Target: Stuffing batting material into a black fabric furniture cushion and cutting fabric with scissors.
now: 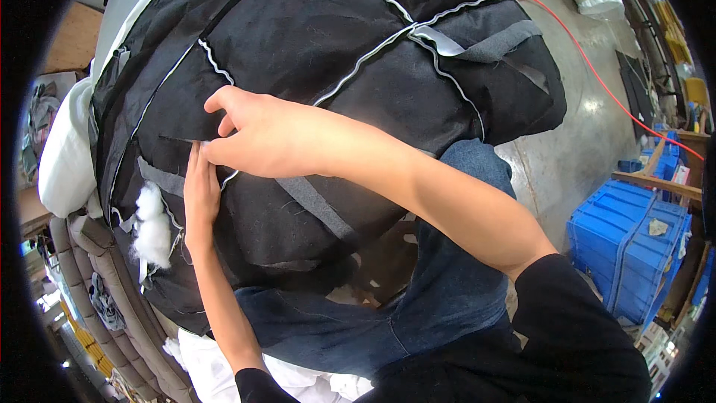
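The big black stuffed cushion (321, 67) lay across the person's lap. The right hand (250, 134) pinched the fabric at a slit, while the left hand (201, 194) lay flat and open just below, near escaping white stuffing (153, 227).

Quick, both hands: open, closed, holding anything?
Left hand: open, fingers flat on the black fabric cover beside a slit.
Right hand: closed, pinching the cover's edge at that slit.

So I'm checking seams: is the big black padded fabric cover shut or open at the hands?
Open: white stuffing pokes from the black cover.
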The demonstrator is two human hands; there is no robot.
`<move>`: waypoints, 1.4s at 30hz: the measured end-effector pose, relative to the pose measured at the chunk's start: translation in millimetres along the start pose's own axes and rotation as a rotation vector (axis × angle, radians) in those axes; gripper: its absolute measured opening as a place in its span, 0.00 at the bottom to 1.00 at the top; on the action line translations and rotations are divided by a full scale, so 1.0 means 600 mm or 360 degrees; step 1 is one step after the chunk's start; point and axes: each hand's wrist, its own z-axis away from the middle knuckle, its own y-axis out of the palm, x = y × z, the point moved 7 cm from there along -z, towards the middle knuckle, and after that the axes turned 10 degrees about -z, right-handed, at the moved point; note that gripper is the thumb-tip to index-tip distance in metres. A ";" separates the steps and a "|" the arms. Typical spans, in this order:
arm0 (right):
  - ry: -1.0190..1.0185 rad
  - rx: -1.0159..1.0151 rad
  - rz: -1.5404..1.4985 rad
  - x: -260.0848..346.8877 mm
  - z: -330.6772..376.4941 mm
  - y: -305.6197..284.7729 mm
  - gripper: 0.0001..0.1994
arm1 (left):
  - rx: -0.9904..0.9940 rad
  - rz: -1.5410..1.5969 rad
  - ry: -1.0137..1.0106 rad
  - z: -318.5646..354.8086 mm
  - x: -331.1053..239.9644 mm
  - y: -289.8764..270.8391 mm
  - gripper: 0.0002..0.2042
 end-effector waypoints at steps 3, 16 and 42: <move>-0.0081 0.0014 -0.0003 0.000 -0.014 0.016 0.31 | 0.0069 -0.0153 0.0152 -0.029 0.032 0.017 0.12; 0.0066 -0.0025 -0.0109 -0.013 -0.012 -0.006 0.30 | -0.0231 -0.0003 0.0152 0.037 -0.028 -0.084 0.16; 0.0011 0.0002 0.0126 -0.033 -0.051 0.014 0.25 | -0.0519 -0.0106 0.0188 -0.128 0.037 -0.012 0.18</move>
